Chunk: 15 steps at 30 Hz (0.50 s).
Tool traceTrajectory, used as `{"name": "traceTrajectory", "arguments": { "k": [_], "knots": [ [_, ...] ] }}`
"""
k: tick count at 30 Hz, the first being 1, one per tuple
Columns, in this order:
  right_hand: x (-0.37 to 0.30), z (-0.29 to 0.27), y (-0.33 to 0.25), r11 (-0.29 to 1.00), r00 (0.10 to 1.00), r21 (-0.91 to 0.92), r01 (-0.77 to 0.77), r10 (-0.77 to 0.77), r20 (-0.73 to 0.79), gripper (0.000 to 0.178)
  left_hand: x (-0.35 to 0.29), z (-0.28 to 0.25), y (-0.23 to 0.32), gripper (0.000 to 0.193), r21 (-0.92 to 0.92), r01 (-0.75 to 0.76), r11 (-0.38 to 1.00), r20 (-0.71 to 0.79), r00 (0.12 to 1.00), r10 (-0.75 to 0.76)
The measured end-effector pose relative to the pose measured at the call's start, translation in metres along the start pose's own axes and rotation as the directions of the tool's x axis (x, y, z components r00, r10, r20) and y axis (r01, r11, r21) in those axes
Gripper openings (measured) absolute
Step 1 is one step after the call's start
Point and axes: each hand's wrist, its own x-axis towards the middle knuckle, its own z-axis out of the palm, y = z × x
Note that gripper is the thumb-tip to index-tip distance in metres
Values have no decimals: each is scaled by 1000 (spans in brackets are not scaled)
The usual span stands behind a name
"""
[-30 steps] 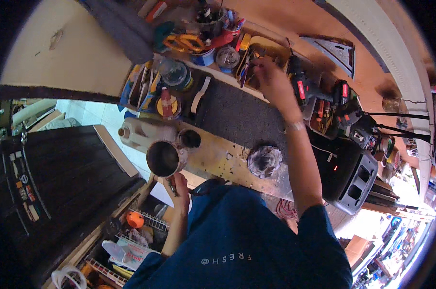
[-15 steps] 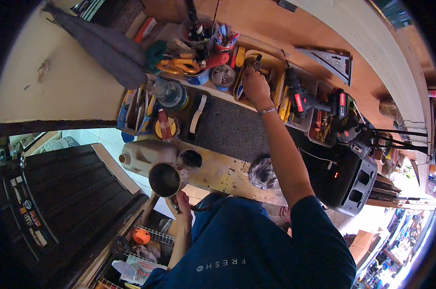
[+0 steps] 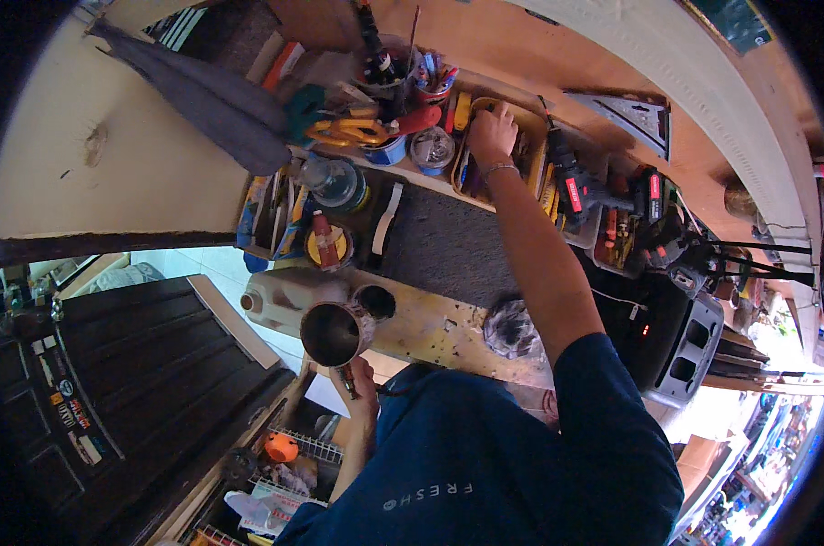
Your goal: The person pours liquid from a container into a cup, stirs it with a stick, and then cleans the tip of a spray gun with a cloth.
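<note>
My left hand [image 3: 363, 387] is wrapped round the handle of a spray-gun-like tool with a wide, round, open metal cup [image 3: 331, 333]. A smaller dark, round-mouthed piece [image 3: 375, 302] shows just beside that cup; whether it belongs to it I cannot tell. At the far side of the bench, my right hand [image 3: 493, 134] reaches into a yellow tray [image 3: 456, 173] of small parts and tools. Its fingers are bent and closed, and whatever is between them is hidden. Beside the cup stands a translucent plastic jug [image 3: 289, 296].
A cordless drill [image 3: 576, 187] lies right of the tray. Left of it are a jar [image 3: 432, 147], orange-handled scissors [image 3: 348, 133] and a clear bottle [image 3: 334, 182]. A dark mat [image 3: 448, 241] covers mid-bench; a crumpled bag [image 3: 510, 329] and a black speaker [image 3: 676, 341] are nearer me.
My right hand has shifted within the yellow tray, and the dark item seen at its fingers no longer shows. My left hand still holds the cupped tool. The whole view has shifted slightly.
</note>
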Motion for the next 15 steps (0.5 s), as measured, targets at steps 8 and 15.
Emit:
{"name": "traceTrajectory", "arguments": {
  "k": [8,15],
  "knots": [
    [-5,9,8,989,989,144,24,-2,-150,26,2,-5,-8,13,29,60,998,-9,998,-59],
    [0,12,10,995,994,101,-26,36,-100,28,1,-3,-6,12,102,92,991,15,996,-93]
  ]
}}
